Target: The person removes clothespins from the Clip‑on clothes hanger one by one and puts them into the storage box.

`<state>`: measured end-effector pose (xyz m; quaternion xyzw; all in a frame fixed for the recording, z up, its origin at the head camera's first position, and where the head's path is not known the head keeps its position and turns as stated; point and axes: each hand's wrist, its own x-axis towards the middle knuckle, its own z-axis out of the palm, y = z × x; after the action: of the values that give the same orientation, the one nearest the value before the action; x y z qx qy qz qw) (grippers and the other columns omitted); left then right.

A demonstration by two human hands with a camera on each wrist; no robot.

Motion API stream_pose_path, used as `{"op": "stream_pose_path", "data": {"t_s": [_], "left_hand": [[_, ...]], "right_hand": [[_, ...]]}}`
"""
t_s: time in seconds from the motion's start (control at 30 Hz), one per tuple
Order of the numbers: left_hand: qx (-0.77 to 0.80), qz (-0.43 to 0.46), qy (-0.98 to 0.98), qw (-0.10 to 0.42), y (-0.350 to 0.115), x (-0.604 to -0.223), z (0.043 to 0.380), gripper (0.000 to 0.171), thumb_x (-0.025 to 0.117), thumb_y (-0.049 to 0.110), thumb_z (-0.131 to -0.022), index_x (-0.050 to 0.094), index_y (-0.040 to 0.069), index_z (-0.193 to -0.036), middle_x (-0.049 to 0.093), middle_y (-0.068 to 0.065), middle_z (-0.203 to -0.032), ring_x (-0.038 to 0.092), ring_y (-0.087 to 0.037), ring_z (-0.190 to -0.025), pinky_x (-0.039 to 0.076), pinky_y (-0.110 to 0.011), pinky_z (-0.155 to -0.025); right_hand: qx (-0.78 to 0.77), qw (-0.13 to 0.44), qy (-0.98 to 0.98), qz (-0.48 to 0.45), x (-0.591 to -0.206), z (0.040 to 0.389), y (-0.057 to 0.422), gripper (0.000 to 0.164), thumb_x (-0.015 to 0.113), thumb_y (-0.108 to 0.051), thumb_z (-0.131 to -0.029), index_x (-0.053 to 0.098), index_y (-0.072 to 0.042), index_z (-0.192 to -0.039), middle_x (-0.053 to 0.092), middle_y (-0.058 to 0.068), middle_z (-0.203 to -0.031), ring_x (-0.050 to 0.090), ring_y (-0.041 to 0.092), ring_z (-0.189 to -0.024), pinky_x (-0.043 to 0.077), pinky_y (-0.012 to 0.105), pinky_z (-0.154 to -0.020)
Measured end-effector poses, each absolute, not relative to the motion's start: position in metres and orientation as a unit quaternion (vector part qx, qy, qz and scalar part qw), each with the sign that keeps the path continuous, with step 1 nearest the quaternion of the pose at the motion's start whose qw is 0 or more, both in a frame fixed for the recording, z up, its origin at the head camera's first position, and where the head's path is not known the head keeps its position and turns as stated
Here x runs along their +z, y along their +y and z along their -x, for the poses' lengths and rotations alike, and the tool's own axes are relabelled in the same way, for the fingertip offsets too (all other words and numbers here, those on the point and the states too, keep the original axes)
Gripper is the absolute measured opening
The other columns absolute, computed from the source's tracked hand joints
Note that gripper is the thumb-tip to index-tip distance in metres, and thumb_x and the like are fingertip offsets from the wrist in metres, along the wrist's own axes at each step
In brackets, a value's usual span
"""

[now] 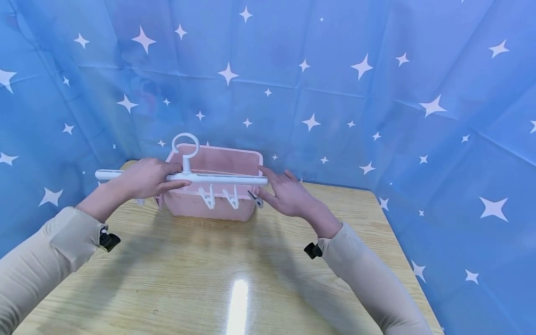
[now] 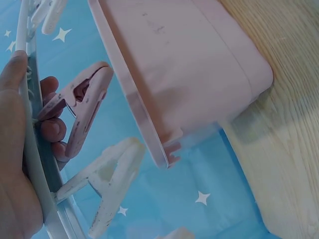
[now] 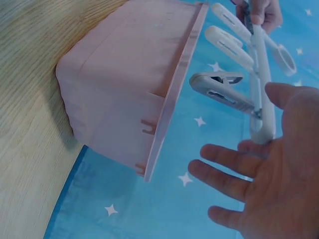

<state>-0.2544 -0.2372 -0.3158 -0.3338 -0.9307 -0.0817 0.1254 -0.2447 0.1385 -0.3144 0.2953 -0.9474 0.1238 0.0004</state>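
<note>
A white hanger (image 1: 226, 178) with a round hook and hanging clips is held level in front of the pink bin (image 1: 209, 207). My left hand (image 1: 146, 178) grips its bar left of the hook, thumb along the near side. In the left wrist view a pink clip (image 2: 92, 107) hangs by those fingers, with a white clip (image 2: 112, 184) beside it. At the bar's other end my right hand (image 1: 293, 193) is spread, its thumb and fingers right at the tip. A grey clip (image 3: 222, 92) dangles near that end.
The bin stands on a wood-grain table (image 1: 201, 270) near its back edge. Behind and beside the table hangs a blue cloth (image 1: 276, 56) with white stars. A bright light reflection (image 1: 237, 307) shows on the tabletop.
</note>
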Motion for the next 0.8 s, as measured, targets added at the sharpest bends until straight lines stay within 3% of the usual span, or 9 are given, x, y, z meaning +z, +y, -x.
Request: {"op": "stream_pose_path", "data": {"t_s": [0.23,0.43,0.53,0.6,0.7,0.8], "left_hand": [[-0.068,0.311,-0.94,0.121,-0.239,-0.311,0.256,0.029,0.059,0.049,-0.098,0.057,0.022,-0.089,0.047,0.007,-0.058,0.051,-0.007,-0.054,0.041,-0.032,-0.053],[-0.069,0.322,-0.936,0.122,-0.241,-0.306,0.257,0.028,0.06,0.048,-0.098,0.062,0.019,-0.096,0.052,0.011,-0.057,0.056,-0.001,-0.053,0.053,-0.042,-0.064],[-0.072,0.322,-0.935,0.129,-0.241,-0.305,0.258,0.026,0.062,0.045,-0.097,0.059,0.02,-0.093,0.048,0.012,-0.054,0.053,0.0,-0.05,0.052,-0.042,-0.064],[-0.074,0.32,-0.935,0.131,-0.24,-0.303,0.258,0.025,0.063,0.044,-0.097,0.057,0.02,-0.09,0.047,0.011,-0.054,0.053,-0.001,-0.05,0.051,-0.04,-0.064],[-0.076,0.316,-0.936,0.135,-0.24,-0.3,0.259,0.025,0.064,0.042,-0.097,0.055,0.02,-0.089,0.047,0.01,-0.055,0.054,-0.003,-0.053,0.05,-0.039,-0.064],[-0.083,0.315,-0.937,0.13,-0.239,-0.298,0.259,0.025,0.064,0.042,-0.097,0.055,0.02,-0.088,0.049,0.01,-0.057,0.053,-0.003,-0.053,0.049,-0.037,-0.063]], "right_hand": [[0.134,-0.006,-0.945,-0.3,-0.316,0.247,0.141,0.066,0.032,-0.052,-0.106,0.018,-0.013,-0.158,0.059,0.016,-0.14,0.056,0.029,-0.133,0.018,0.058,-0.122],[0.162,-0.008,-0.938,-0.305,-0.318,0.249,0.142,0.059,0.03,-0.045,-0.109,0.022,-0.01,-0.156,0.058,0.017,-0.141,0.057,0.029,-0.131,0.024,0.057,-0.119],[0.18,-0.003,-0.933,-0.311,-0.319,0.25,0.142,0.05,0.032,-0.037,-0.11,0.031,-0.007,-0.15,0.061,0.017,-0.135,0.062,0.03,-0.121,0.037,0.053,-0.111],[0.194,-0.004,-0.929,-0.314,-0.32,0.251,0.143,0.044,0.031,-0.032,-0.11,0.037,-0.006,-0.144,0.063,0.015,-0.123,0.065,0.028,-0.105,0.045,0.047,-0.098],[0.213,-0.013,-0.924,-0.317,-0.321,0.253,0.144,0.039,0.028,-0.03,-0.111,0.04,-0.006,-0.139,0.061,0.012,-0.11,0.059,0.026,-0.089,0.046,0.042,-0.084],[0.24,-0.029,-0.919,-0.313,-0.322,0.254,0.146,0.045,0.024,-0.034,-0.111,0.035,-0.009,-0.147,0.06,0.014,-0.121,0.059,0.028,-0.098,0.047,0.044,-0.089]]}}
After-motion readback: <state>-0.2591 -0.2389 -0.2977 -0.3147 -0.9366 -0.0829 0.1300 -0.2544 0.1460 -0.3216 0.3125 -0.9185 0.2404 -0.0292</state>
